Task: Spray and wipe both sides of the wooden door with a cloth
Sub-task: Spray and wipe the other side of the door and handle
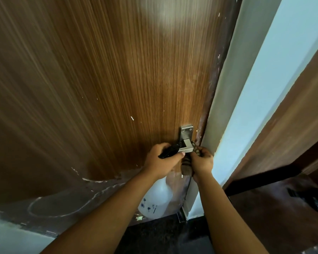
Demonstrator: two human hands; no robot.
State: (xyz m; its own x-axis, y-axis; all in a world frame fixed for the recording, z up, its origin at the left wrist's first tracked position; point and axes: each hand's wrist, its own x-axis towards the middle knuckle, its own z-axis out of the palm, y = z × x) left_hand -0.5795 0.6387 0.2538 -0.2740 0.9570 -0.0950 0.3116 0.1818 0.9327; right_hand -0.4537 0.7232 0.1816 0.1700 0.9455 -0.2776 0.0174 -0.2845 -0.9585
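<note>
The left hand (161,160) is curled around the black trigger head of a translucent white plastic spray bottle (157,198), whose body hangs straight down below the fist, blue and black markings showing near its base. The thumb of that hand reaches across to the square brushed-metal door handle (185,143), and the nozzle sits just left of the lever. Immediately to the right of this grip, the right hand (202,161) clutches a brown-and-beige striped cloth (186,165), bunched against the handle's right end and trailing down between the two wrists (whether the cloth actually touches the metal is hard to tell). The brown vertical-grained wooden door (108,79) rises above and to the left of both hands, with scuffed white marks below them. Right of the cloth runs a grey door frame (226,92).
</note>
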